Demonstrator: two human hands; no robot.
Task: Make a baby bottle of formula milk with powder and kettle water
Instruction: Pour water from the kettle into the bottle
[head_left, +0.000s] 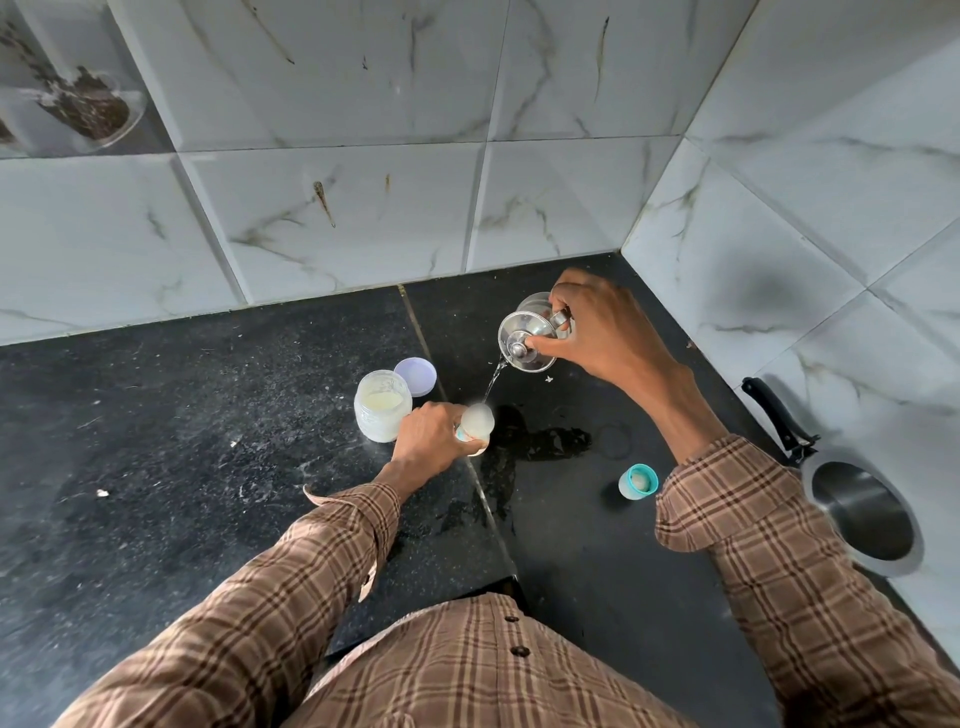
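My right hand (597, 332) grips the handle of a small steel kettle (524, 338), tilted to the left, with a finger pressing on its lid knob. A thin stream of water (492, 382) falls from the spout into the open baby bottle (477, 422). My left hand (431, 436) grips that bottle and holds it upright on the black counter. An open jar of pale formula powder (382, 408) stands just left of the bottle, its lilac lid (414, 376) lying behind it. The bottle's teal cap with teat (639, 481) stands to the right.
A wet patch (540, 441) spreads on the counter (156, 441) right of the bottle. A steel saucepan (862, 512) with a black handle sits at the far right by the tiled wall (779, 260). The tiled back wall is close behind the kettle.
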